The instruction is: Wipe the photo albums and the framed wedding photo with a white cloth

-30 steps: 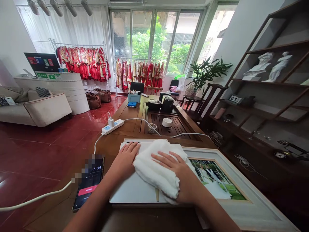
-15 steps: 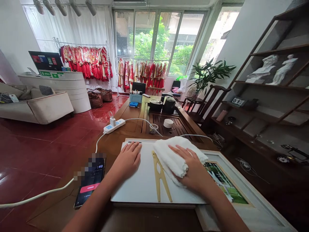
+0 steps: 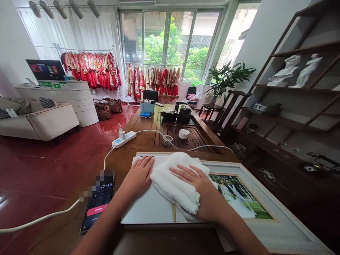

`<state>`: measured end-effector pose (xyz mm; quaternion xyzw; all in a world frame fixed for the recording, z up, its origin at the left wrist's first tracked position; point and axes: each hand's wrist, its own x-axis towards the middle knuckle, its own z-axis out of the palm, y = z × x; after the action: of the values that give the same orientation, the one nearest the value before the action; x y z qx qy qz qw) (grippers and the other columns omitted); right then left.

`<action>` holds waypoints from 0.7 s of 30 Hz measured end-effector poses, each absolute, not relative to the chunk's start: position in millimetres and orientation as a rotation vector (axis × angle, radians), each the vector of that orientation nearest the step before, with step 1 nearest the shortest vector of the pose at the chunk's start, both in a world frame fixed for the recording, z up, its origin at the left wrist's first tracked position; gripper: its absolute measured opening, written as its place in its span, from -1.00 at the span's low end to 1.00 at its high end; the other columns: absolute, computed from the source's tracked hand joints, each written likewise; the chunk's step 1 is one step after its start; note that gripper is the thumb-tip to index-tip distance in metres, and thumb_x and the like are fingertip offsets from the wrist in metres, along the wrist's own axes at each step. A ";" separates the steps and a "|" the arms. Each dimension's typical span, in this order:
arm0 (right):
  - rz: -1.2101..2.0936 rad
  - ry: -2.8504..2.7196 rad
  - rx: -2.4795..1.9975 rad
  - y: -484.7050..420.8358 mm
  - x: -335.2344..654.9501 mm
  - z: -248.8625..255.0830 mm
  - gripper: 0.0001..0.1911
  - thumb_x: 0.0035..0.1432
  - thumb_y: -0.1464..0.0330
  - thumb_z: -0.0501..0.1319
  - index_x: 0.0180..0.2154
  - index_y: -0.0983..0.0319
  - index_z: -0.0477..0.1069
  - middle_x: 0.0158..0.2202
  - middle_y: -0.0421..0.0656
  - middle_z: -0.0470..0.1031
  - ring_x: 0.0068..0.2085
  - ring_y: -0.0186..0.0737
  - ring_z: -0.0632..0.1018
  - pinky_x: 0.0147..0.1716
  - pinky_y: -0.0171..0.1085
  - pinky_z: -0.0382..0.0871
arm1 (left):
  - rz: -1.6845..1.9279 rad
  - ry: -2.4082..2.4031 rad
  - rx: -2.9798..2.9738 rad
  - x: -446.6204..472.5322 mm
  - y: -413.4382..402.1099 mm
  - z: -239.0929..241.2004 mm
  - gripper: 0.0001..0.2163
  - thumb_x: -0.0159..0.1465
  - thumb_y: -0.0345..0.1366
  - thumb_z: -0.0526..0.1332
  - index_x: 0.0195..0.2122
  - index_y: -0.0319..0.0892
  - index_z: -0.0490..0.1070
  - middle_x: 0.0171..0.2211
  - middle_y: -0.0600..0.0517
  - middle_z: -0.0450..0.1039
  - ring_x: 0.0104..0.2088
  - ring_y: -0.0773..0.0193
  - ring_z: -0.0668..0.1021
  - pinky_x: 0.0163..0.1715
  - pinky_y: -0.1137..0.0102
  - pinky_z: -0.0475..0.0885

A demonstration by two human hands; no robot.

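Note:
My left hand point(image 3: 140, 177) rests flat on the left part of a white board point(image 3: 143, 210), its fingers stretched out. My right hand point(image 3: 196, 184) has a folded white towel point(image 3: 172, 177) against the board. Its fingers lie over the cloth, while the thumb is hidden by the towel's edge. From under the towel sticks out one leg of a flat, yellowish tool point(image 3: 173, 212); the rest of it is covered. Right of the board, partly behind my right forearm, lies a framed photo point(image 3: 239, 196) of people outdoors.
A phone point(image 3: 97, 203) lies at the table's left, near a power strip point(image 3: 124, 139) with a white cable. Beyond the board are a white cup point(image 3: 183, 134) on a slatted tea tray point(image 3: 202, 138), a small glass point(image 3: 167, 140) and a dark kettle point(image 3: 185, 114). Shelves point(image 3: 289, 88) stand right.
My right hand has slid left across the board with the towel, now covering most of the yellowish tool and uncovering more of the photo. My left hand stays in place on the board.

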<state>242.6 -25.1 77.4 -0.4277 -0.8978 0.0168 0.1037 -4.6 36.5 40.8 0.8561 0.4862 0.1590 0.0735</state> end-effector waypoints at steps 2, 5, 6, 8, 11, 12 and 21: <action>-0.034 -2.585 -1.336 -19.7 253.9 73.3 -0.23 0.08 0.18 0.14 0.32 0.05 0.00 0.32 -0.20 0.12 0.28 0.04 0.20 0.20 0.08 0.01 | 0.507 1.467 2.572 -3.7 36.3 39.6 -0.56 0.40 -0.27 -0.12 0.28 -0.17 0.15 0.31 -0.04 0.09 0.32 0.13 0.11 0.30 0.12 -0.01; -0.164 -2.470 -1.461 -12.5 271.3 64.8 -0.26 0.09 0.16 0.15 0.29 0.09 0.07 0.29 -0.16 0.18 0.25 0.07 0.24 0.19 0.10 0.04 | 0.529 1.466 2.572 -3.5 36.9 37.8 -0.57 0.40 -0.25 -0.11 0.27 -0.16 0.15 0.31 -0.03 0.10 0.31 0.12 0.12 0.30 0.11 0.00; -0.201 -2.426 -1.504 -10.6 276.3 62.0 -0.27 0.09 0.16 0.15 0.29 0.12 0.09 0.28 -0.13 0.20 0.25 0.08 0.25 0.19 0.11 0.05 | 0.529 1.466 2.572 -3.6 37.0 37.6 -0.57 0.40 -0.25 -0.11 0.27 -0.16 0.15 0.31 -0.02 0.10 0.31 0.13 0.12 0.30 0.11 0.00; -0.251 -2.352 -1.571 -7.8 283.2 57.5 -0.28 0.09 0.17 0.15 0.28 0.17 0.12 0.26 -0.09 0.24 0.24 0.10 0.27 0.18 0.13 0.05 | 0.523 1.468 2.569 -3.9 37.1 38.0 -0.57 0.40 -0.25 -0.10 0.27 -0.16 0.15 0.31 -0.02 0.10 0.31 0.13 0.12 0.30 0.11 0.00; -0.270 -2.338 -1.571 -7.2 282.3 54.9 -0.26 0.07 0.20 0.16 0.28 0.19 0.11 0.26 -0.08 0.24 0.23 0.12 0.27 0.17 0.16 0.05 | 0.523 1.476 2.561 -3.8 36.6 39.3 -0.57 0.40 -0.25 -0.10 0.27 -0.16 0.16 0.31 -0.02 0.11 0.31 0.13 0.13 0.30 0.11 0.01; -0.260 -2.360 -1.545 -8.1 278.8 55.5 -0.25 0.06 0.21 0.16 0.29 0.17 0.09 0.26 -0.09 0.23 0.24 0.12 0.26 0.16 0.16 0.04 | 0.528 1.477 2.561 -3.8 36.3 39.6 -0.57 0.40 -0.25 -0.10 0.27 -0.17 0.16 0.31 -0.03 0.11 0.31 0.12 0.13 0.30 0.11 0.01; 0.145 -2.718 -1.140 -34.8 227.6 81.7 -0.09 -0.03 0.20 0.20 0.34 0.03 -0.08 0.33 -0.19 0.09 0.30 0.13 0.14 0.23 0.12 -0.13 | 0.528 1.469 2.589 -5.1 40.3 34.4 -0.57 0.40 -0.29 -0.09 0.27 -0.17 0.16 0.31 -0.04 0.11 0.31 0.12 0.14 0.28 0.11 0.05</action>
<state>227.6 -34.8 81.7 -0.3845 -0.9169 0.0488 0.0952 -5.1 40.3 34.4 0.8549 0.4850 0.1742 0.0592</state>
